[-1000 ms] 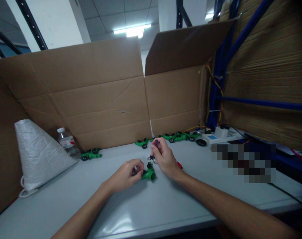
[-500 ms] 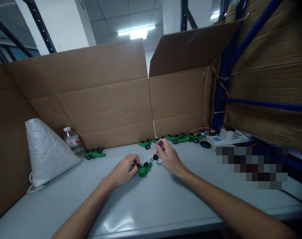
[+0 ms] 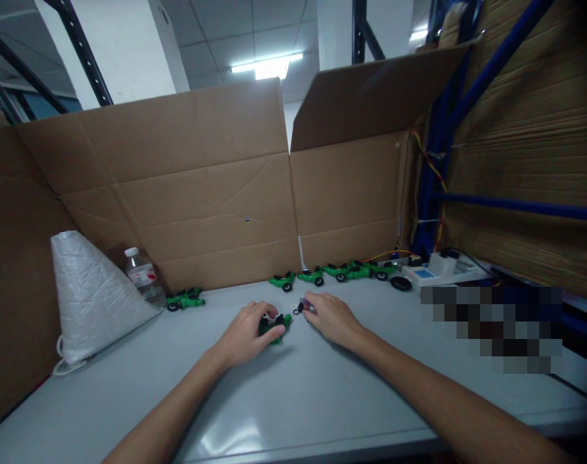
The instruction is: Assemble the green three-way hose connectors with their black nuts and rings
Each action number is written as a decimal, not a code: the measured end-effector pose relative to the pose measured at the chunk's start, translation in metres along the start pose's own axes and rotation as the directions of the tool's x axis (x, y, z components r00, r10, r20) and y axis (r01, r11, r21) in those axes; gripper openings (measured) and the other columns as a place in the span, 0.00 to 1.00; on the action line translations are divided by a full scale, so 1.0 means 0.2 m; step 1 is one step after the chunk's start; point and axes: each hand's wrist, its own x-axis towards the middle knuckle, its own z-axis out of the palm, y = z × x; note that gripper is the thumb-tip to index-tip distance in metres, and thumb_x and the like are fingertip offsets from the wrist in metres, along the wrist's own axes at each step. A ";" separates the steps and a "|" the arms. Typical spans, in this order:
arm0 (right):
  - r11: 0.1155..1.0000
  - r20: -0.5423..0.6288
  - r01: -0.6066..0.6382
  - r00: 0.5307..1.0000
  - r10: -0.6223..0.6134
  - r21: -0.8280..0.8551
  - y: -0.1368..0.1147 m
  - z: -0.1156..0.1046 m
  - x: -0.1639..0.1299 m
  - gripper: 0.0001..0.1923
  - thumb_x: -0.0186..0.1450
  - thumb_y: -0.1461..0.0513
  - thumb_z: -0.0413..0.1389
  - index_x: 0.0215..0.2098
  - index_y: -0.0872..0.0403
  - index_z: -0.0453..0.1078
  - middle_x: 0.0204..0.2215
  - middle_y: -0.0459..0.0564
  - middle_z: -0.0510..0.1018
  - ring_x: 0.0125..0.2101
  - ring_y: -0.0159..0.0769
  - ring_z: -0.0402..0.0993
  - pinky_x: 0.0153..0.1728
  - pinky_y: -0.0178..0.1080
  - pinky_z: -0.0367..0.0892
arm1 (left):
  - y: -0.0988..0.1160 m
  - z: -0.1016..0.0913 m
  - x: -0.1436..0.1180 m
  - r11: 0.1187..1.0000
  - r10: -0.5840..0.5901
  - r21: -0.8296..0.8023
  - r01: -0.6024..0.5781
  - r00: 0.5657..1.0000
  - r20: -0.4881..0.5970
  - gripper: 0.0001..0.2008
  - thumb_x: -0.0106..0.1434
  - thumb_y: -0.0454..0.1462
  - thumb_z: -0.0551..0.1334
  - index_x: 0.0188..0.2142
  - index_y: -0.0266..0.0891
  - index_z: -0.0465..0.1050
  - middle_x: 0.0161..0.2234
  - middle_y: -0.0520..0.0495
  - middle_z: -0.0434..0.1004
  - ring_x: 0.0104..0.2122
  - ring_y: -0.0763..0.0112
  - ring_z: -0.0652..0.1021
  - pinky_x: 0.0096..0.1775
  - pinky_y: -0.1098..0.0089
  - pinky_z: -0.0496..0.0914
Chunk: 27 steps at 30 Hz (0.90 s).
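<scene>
My left hand [image 3: 247, 334] is wrapped around a green toy car [image 3: 286, 319] with black parts, thumb on the near side and fingers behind. Part of the car is hidden by the hand. To its right, my right hand [image 3: 332, 316] is low at the table, fingers closed around a small purplish piece [image 3: 305, 305] that is mostly covered. Right at those fingertips lie small black and white rings [image 3: 296, 311], some of them hidden by the hand.
Several green toy cars [image 3: 311, 277] line the cardboard wall [image 3: 216, 212]; another green car [image 3: 185, 299] stands near a water bottle [image 3: 142, 274] and a silvery bag [image 3: 93, 296]. A black ring [image 3: 400, 283] and a white power strip [image 3: 431, 274] are at right.
My right hand has come down to the small rings with the purplish piece, uncovering a car behind. My left hand has shifted its hold, thumb now across the green car.
</scene>
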 end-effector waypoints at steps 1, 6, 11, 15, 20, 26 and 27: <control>1.000 0.001 0.015 1.000 -0.015 -0.008 0.00 0.00 0.00 0.08 0.72 0.59 0.55 0.45 0.51 0.74 0.40 0.54 0.83 0.42 0.45 0.79 0.37 0.37 0.60 | 0.00 0.01 0.00 1.000 0.013 0.004 -0.013 1.000 0.012 0.18 0.70 0.50 0.63 0.51 0.40 0.73 0.46 0.41 0.78 0.47 0.56 0.76 0.51 0.59 0.69; 1.000 0.045 0.029 0.999 -0.028 -0.008 0.01 0.00 0.00 0.08 0.72 0.58 0.56 0.45 0.52 0.76 0.43 0.55 0.83 0.44 0.45 0.79 0.38 0.38 0.60 | -0.01 0.03 -0.01 0.998 0.056 0.024 -0.057 0.997 0.046 0.14 0.68 0.39 0.63 0.52 0.41 0.72 0.47 0.42 0.79 0.49 0.56 0.75 0.53 0.58 0.69; 1.000 0.085 0.019 0.996 -0.019 0.004 0.01 0.00 0.00 0.09 0.72 0.60 0.55 0.45 0.51 0.77 0.44 0.55 0.84 0.45 0.45 0.79 0.39 0.38 0.61 | -0.04 -0.01 -0.01 0.997 0.027 0.067 -0.030 0.999 0.046 0.11 0.69 0.39 0.62 0.50 0.41 0.73 0.46 0.42 0.79 0.49 0.55 0.75 0.53 0.57 0.69; 0.999 0.083 0.033 0.996 -0.032 -0.010 0.00 0.00 -0.01 0.09 0.72 0.62 0.54 0.45 0.51 0.77 0.44 0.54 0.84 0.45 0.44 0.79 0.40 0.38 0.62 | -0.06 0.01 0.00 0.999 0.009 0.050 -0.011 0.999 0.037 0.13 0.70 0.45 0.63 0.48 0.40 0.74 0.45 0.42 0.79 0.47 0.56 0.76 0.51 0.58 0.71; 0.997 0.064 0.073 0.995 -0.070 -0.031 0.00 0.01 -0.01 0.09 0.74 0.62 0.52 0.44 0.51 0.76 0.44 0.53 0.84 0.47 0.44 0.79 0.40 0.37 0.62 | -0.07 0.01 0.00 1.000 0.002 -0.016 -0.002 1.000 -0.019 0.14 0.72 0.46 0.61 0.49 0.40 0.74 0.46 0.41 0.78 0.46 0.58 0.76 0.50 0.60 0.71; 0.998 0.040 0.043 0.998 -0.041 -0.048 -0.01 0.02 0.00 0.10 0.76 0.62 0.49 0.46 0.51 0.73 0.45 0.55 0.83 0.44 0.44 0.79 0.36 0.38 0.60 | -0.02 0.03 0.00 0.995 -0.018 -0.095 0.016 1.000 -0.021 0.13 0.70 0.45 0.64 0.48 0.39 0.75 0.43 0.42 0.77 0.46 0.59 0.76 0.50 0.61 0.71; 0.999 0.024 0.041 0.999 -0.041 -0.026 -0.01 0.02 0.00 0.10 0.77 0.62 0.49 0.46 0.52 0.72 0.44 0.55 0.83 0.42 0.44 0.79 0.36 0.38 0.60 | 0.00 0.04 0.00 0.994 0.007 -0.113 -0.007 1.000 0.005 0.13 0.70 0.45 0.64 0.48 0.40 0.75 0.43 0.43 0.78 0.46 0.59 0.76 0.51 0.61 0.70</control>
